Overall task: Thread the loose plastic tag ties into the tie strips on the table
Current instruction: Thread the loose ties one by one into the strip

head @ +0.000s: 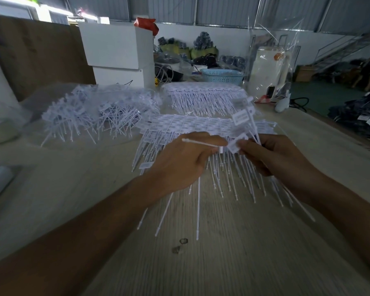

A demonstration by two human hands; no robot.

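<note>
Above the grainy wooden table (222, 263), left hand (179, 165) pinches a thin white tie (201, 143); right hand (271, 154) grips flat-tagged ties (241, 118).

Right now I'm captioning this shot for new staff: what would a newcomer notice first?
First, the two hands at centre: the left hand holds a single white tie, and the right hand pinches a bunch of tags. Under them a strip of ties fans across the table. At far left lies a tangled loose pile.
</note>
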